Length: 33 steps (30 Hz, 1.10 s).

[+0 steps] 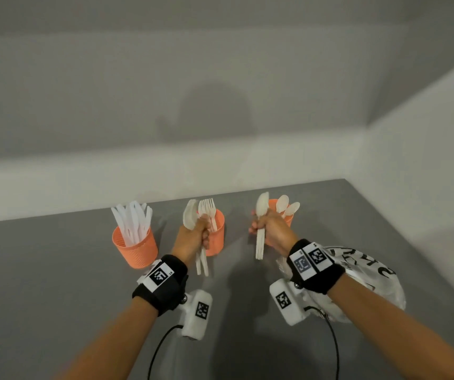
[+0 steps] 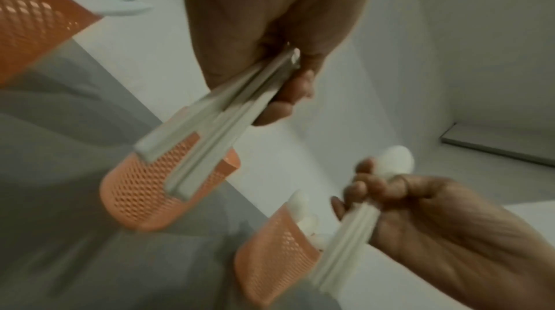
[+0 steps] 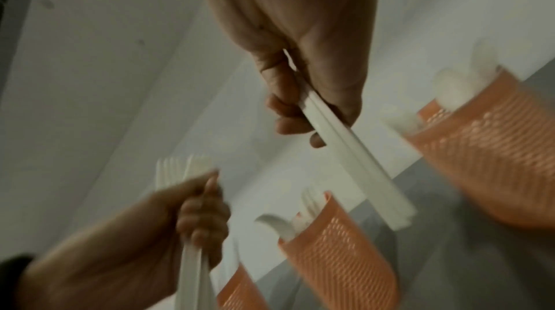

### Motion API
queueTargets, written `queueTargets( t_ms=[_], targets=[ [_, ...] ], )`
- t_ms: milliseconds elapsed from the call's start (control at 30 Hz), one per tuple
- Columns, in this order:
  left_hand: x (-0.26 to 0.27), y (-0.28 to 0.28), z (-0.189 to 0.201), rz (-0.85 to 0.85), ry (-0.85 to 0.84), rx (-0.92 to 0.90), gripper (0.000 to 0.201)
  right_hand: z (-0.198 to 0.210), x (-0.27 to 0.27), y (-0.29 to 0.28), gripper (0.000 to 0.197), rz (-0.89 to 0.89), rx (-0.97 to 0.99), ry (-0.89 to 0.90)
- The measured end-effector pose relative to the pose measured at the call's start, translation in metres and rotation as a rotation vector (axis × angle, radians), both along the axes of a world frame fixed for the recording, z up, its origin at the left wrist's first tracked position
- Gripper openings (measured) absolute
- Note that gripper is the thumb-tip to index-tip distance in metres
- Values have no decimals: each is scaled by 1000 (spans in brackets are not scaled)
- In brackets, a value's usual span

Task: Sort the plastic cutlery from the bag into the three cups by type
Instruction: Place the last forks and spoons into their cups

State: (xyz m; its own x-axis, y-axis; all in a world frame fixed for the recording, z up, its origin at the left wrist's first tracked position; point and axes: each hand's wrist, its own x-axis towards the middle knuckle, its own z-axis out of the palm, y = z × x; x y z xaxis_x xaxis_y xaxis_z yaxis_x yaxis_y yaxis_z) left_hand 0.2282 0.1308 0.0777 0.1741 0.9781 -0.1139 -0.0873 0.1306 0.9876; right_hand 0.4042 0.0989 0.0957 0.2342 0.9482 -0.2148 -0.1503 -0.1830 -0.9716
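Three orange mesh cups stand in a row on the grey table: knives in the left cup [image 1: 135,246], forks in the middle cup [image 1: 217,237], spoons in the right cup [image 1: 289,219]. My left hand [image 1: 196,233] grips a bundle of white cutlery [image 2: 222,115] in front of the middle cup, handles down. Fork tines [image 3: 180,170] show above its fist, and a spoon bowl [image 1: 190,218] beside them. My right hand [image 1: 271,232] grips a stack of spoons [image 1: 261,215] upright before the right cup, their handles [image 3: 357,168] pointing down. The bag [image 1: 371,272] lies under my right forearm.
White walls close off the table at the back and on the right, just behind the cups. Bare grey tabletop [image 1: 55,270] lies to the left and in front of the cups. Cables hang from both wrist cameras near the front edge.
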Motion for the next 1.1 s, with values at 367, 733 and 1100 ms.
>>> queueTargets(
  t_ms=[367,733,1100],
  targets=[
    [12,76,37,433,-106,205,49,16,66,53,39,-375,195,-19],
    [20,97,-27,310,233,266,31,-34,70,71,36,-377,69,-292],
    [15,63,-27,105,611,560,56,-50,44,66,55,-194,139,-910]
  ],
)
